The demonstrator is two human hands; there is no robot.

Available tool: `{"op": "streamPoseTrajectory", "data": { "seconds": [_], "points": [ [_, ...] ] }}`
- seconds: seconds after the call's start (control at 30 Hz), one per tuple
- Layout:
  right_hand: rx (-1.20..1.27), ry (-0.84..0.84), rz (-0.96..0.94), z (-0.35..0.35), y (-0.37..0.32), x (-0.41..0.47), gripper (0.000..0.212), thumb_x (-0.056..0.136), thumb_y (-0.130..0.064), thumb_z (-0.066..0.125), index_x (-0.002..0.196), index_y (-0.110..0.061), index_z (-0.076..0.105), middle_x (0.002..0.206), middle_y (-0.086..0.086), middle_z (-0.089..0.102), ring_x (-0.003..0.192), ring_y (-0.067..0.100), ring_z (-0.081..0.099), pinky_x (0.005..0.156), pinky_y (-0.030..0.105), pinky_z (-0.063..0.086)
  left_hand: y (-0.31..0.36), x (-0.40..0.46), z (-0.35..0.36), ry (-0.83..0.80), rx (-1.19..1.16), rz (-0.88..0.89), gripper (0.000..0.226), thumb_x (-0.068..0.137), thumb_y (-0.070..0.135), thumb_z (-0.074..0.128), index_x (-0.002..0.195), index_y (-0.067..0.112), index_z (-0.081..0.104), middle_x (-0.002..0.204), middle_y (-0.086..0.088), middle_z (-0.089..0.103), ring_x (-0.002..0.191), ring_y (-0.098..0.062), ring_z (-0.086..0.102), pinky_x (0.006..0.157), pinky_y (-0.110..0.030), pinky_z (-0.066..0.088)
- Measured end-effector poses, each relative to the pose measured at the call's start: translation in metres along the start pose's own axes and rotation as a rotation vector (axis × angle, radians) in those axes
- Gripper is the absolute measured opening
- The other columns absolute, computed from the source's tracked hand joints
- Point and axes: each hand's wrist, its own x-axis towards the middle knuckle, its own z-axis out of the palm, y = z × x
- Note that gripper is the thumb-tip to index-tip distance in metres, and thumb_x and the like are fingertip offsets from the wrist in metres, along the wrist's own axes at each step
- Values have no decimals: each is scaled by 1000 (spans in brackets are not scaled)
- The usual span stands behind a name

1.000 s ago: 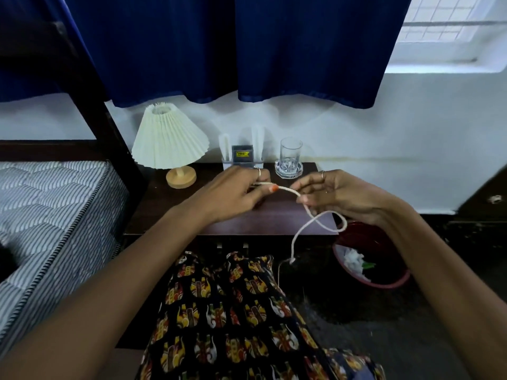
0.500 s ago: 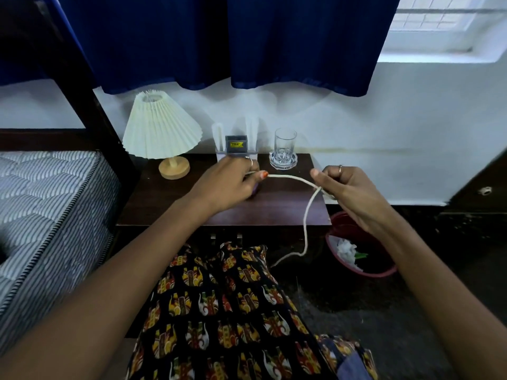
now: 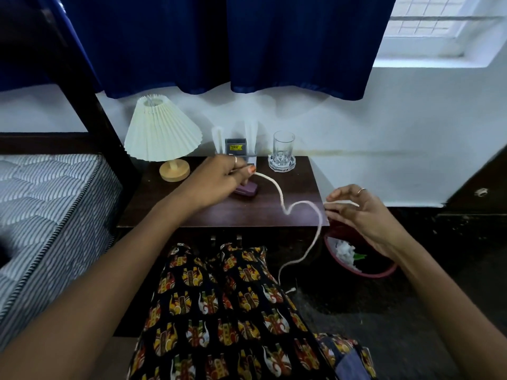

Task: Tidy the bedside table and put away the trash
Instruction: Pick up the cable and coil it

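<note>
The bedside table (image 3: 208,212) in front of you is mostly in order: the pleated lamp (image 3: 162,133) stands at its far left, a small white holder with a dark card in it (image 3: 236,148) sits at the far middle, and an empty glass on its coaster (image 3: 283,154) stands at the far right. To the right of the table, on the floor, the red bin (image 3: 365,271) already has crumpled white paper in it, so at least some trash looks put away.

What is left, as far as you can judge, is the white cord (image 3: 301,205). It runs from your left hand (image 3: 222,178), which pinches one end between thumb and fingers above the table, sags in a loop over the near right corner, passes by your right hand (image 3: 356,212) and trails down to the floor. Your right hand is loosely open, fingertips at the cord, and whether it grips is unclear. A small purple object (image 3: 245,191) lies under your left hand, and may still need a place.
</note>
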Motion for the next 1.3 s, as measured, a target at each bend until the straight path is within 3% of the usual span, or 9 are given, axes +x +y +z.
{"op": "streamPoseTrajectory", "data": {
  "seconds": [0.17,0.33,0.4,0.53,0.63,0.73,0.93,1.0,1.3],
  "points": [
    [-409,130,-68,17,-3,0,31,91,7,44,78,-16,61,88,9,62,82,22,59,76,34,49,16,6,0,-72,-191,14,38,95,33,52,61,17,59,55,-8,53,55,-22,47,60,-31,38],
    [-314,-25,-392,78,-43,-20,14,96,-22,49,106,-18,58,99,-1,66,98,8,63,87,18,47,32,5,-6,-144,-483,-66,41,96,32,50,58,16,56,44,7,35,45,-11,27,51,-25,25],
    [-201,-84,-410,96,-48,-24,15,97,-16,47,109,-14,56,94,-3,65,89,-1,61,84,11,44,35,3,-7,-136,-611,-85,40,96,31,49,61,13,56,43,10,34,42,-7,26,47,-19,24],
    [-77,15,-477,112,-47,-13,19,98,-6,44,94,-17,59,65,0,52,61,11,49,63,21,43,32,-2,-9,-206,-765,-122,39,98,31,46,67,12,59,59,-3,30,47,-8,24,45,-18,23],
    [-89,87,-490,114,-55,-2,22,97,-7,47,93,-21,63,67,-2,56,59,10,50,58,25,42,32,-8,-7,-312,-794,-154,40,100,30,38,78,7,62,75,-14,38,53,-10,33,50,-17,31],
    [-109,83,-468,124,-59,4,28,96,-5,47,91,-25,66,73,-6,66,63,10,57,59,24,47,36,-11,-2,-244,-987,-133,39,101,25,35,81,4,63,63,-13,47,60,-20,42,63,-24,38],
    [-2,39,-307,138,-40,-5,28,101,-14,39,81,-1,56,51,-1,52,41,13,41,41,27,35,33,-11,-1,-104,-1167,-117,29,86,32,53,92,11,72,74,-1,73,74,-12,70,84,-39,37],
    [-14,-5,-286,141,-29,-11,35,102,-18,36,85,7,54,55,5,52,42,14,43,43,25,37,33,-11,-4,-69,-1218,-108,26,90,26,51,98,10,70,84,-4,75,82,-12,71,86,-37,44],
    [-524,-267,-232,119,14,-40,27,97,-5,44,116,-15,59,78,-6,51,67,-2,49,69,13,42,24,-10,-16,33,-1212,-111,30,98,14,44,127,15,51,122,1,66,111,-9,63,96,-27,41]
  ]
}}
